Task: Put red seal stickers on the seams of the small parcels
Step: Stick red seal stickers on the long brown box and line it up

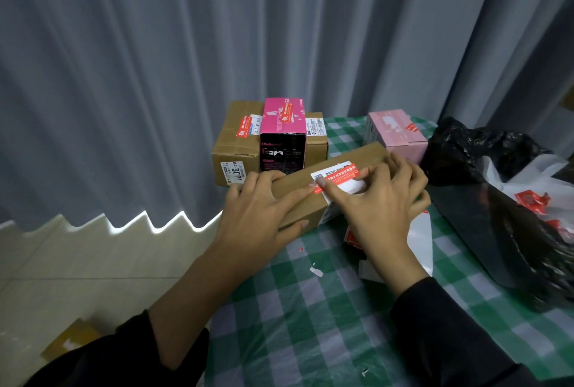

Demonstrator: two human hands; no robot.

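Nearly done, I judged: my left fingers (279,197) gripped the long brown cardboard box (363,155) on the green checked table (310,309), right fingers (400,169) curled over it, thumb pressing its red sticker (340,179); only smoothing remained.

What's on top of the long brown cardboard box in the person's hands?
The long brown cardboard box carries a white paper label crossed by a red sticker strip. The right hand hides the label's right part; the left hand covers the box's left end.
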